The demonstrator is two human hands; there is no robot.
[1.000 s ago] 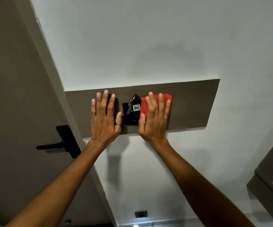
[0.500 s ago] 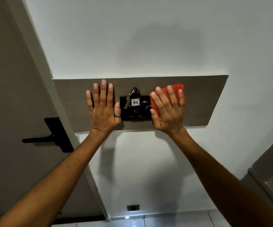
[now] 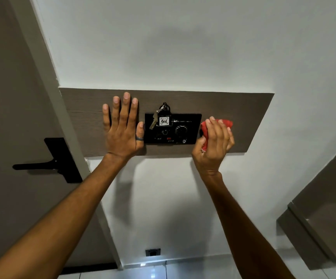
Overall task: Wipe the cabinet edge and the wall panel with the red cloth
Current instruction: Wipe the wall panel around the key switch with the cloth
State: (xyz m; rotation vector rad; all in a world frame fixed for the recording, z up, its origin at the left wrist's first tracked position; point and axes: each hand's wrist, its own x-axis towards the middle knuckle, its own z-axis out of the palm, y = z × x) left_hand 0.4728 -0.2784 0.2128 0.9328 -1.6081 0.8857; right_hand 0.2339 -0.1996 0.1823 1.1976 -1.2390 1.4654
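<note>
Red cloth (image 3: 226, 123) is bunched in the right hand (image 3: 215, 143), whose fingers curl round it so that only a crumpled top and a strip along the hand's left side show. The hand and cloth sit against the wall panel (image 3: 241, 117), a long grey-brown wood-grain board fixed flat to the white wall (image 3: 183, 47), in the panel's right half and nearer its lower edge than its upper one. Whether the cloth presses on the board or only hangs just before it cannot be told.

The left hand (image 3: 122, 129) lies flat on the panel's left half, palm down, fingers spread and pointing to the upper edge, the heel of the hand at the lower edge. A grey ring (image 3: 140, 138) sits on the thumb.

Between the hands, at the middle of the panel, is a black switch plate (image 3: 191, 121) with a round dial and small knobs; the left thumb is just beside its left edge, and the cloth touches or nearly touches its right edge. A key (image 3: 153, 121) and a tag marked 406 (image 3: 164, 121) hang from the top of the plate.

Left of the panel's left end stands a pale door frame, then a grey door (image 3: 12, 97) with a black lever handle (image 3: 42, 165). A grey cabinet edge (image 3: 308, 234) shows at the lower right, well apart from both hands.
</note>
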